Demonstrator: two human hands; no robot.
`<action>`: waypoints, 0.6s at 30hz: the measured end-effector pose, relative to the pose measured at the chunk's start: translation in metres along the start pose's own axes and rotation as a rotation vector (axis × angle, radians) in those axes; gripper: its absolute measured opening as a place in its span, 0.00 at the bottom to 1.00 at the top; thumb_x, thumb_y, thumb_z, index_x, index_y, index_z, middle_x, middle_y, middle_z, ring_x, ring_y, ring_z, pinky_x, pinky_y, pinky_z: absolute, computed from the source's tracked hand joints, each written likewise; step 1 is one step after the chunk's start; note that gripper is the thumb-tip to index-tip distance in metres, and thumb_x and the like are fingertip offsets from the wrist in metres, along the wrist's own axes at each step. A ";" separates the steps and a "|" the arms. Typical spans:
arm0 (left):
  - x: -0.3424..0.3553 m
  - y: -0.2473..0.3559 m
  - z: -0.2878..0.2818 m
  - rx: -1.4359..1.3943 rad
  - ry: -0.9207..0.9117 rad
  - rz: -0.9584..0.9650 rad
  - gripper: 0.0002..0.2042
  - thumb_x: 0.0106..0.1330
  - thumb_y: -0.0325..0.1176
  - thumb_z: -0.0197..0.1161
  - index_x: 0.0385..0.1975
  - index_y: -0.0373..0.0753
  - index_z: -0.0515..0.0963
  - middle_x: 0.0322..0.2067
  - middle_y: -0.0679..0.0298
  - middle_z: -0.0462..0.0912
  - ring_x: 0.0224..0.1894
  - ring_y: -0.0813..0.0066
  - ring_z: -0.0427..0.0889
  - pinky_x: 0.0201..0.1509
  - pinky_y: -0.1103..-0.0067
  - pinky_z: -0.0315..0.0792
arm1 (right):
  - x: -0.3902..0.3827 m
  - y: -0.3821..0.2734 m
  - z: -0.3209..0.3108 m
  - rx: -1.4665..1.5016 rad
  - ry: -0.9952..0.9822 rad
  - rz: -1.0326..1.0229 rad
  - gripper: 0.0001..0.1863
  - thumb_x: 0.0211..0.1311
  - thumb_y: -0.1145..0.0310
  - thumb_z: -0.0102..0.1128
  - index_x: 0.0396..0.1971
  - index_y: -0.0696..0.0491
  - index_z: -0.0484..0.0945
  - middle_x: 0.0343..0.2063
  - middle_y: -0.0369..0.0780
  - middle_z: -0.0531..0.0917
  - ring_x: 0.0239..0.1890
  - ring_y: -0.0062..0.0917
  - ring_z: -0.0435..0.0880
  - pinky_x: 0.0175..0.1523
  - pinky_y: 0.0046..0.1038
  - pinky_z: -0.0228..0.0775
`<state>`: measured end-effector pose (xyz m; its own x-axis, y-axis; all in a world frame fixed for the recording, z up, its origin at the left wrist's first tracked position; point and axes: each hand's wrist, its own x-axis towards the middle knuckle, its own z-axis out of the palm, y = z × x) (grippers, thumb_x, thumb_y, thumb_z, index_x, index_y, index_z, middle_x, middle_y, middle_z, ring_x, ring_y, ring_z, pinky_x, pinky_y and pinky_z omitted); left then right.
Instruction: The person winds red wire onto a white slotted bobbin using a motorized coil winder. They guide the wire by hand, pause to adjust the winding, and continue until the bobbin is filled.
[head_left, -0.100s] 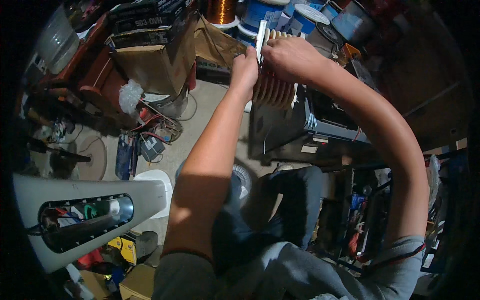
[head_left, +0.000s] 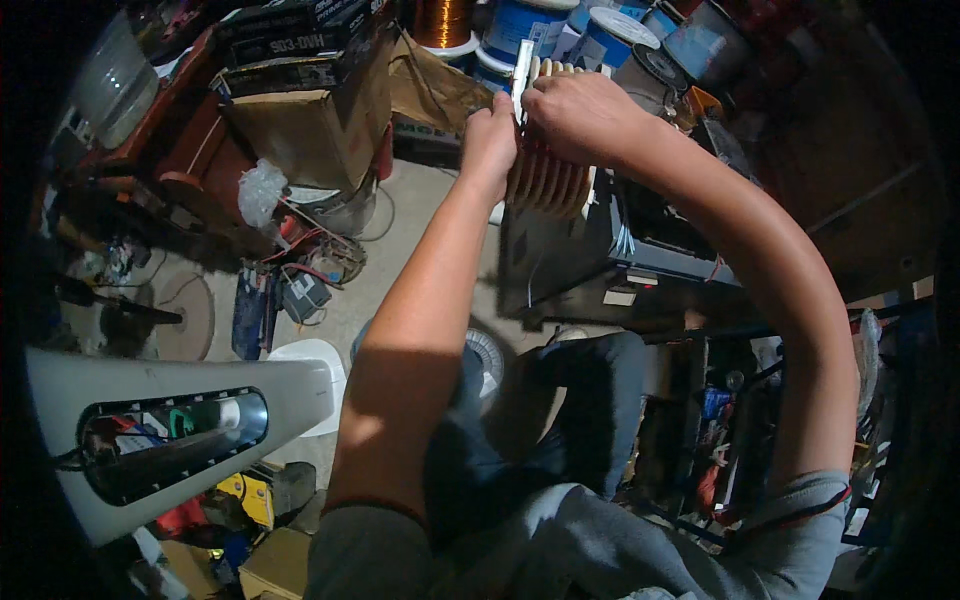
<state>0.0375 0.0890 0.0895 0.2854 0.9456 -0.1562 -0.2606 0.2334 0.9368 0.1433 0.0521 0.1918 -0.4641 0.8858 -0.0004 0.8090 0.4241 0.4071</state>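
A ribbed former [head_left: 548, 185] with several pale, parallel rings is at the top middle, above a dark machine. On its left side a narrow white plate [head_left: 522, 72] stands upright. My left hand [head_left: 487, 150] is closed at the plate's left edge, thumb pointing up along it. Over the upper rings, just right of the plate, lies my right hand [head_left: 582, 115], its fingers curled inward and the knuckles facing up. Its fingertips are hidden, so what they pinch does not show.
A spool of copper wire [head_left: 443, 22] and blue-and-white tubs [head_left: 528, 28] stand behind. Cardboard boxes [head_left: 290, 130] are stacked at the far left. The dark machine [head_left: 560, 260] is below the former. A pale grey curved stand [head_left: 180, 420] juts in at left.
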 end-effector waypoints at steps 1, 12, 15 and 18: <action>-0.001 -0.001 0.002 -0.002 0.009 0.002 0.25 0.71 0.47 0.43 0.36 0.26 0.75 0.31 0.53 0.79 0.35 0.65 0.75 0.42 0.71 0.68 | 0.001 0.000 0.002 -0.025 -0.042 0.022 0.09 0.54 0.69 0.57 0.34 0.56 0.79 0.32 0.46 0.82 0.35 0.39 0.83 0.38 0.35 0.77; 0.011 -0.007 0.005 0.380 0.125 0.082 0.26 0.70 0.48 0.43 0.34 0.27 0.78 0.35 0.40 0.80 0.42 0.45 0.78 0.46 0.64 0.69 | 0.002 0.026 -0.003 0.059 0.211 0.177 0.13 0.54 0.67 0.61 0.39 0.53 0.78 0.35 0.46 0.81 0.39 0.42 0.81 0.41 0.36 0.76; 0.001 0.004 0.006 0.427 0.043 0.138 0.24 0.70 0.48 0.45 0.38 0.28 0.78 0.37 0.42 0.80 0.44 0.51 0.79 0.49 0.65 0.69 | -0.055 0.073 -0.073 0.554 0.507 0.433 0.19 0.54 0.68 0.61 0.48 0.56 0.77 0.26 0.46 0.82 0.24 0.30 0.81 0.32 0.31 0.73; 0.010 0.001 -0.017 0.486 0.095 0.279 0.25 0.69 0.48 0.47 0.51 0.30 0.72 0.46 0.45 0.78 0.49 0.56 0.77 0.54 0.68 0.67 | -0.123 0.165 -0.059 0.607 0.877 0.710 0.11 0.59 0.65 0.60 0.35 0.58 0.80 0.29 0.41 0.83 0.32 0.24 0.81 0.37 0.28 0.72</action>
<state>0.0242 0.1023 0.0831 0.1767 0.9780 0.1112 0.1467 -0.1379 0.9795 0.3127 0.0020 0.3125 0.2412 0.6302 0.7380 0.9022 0.1345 -0.4098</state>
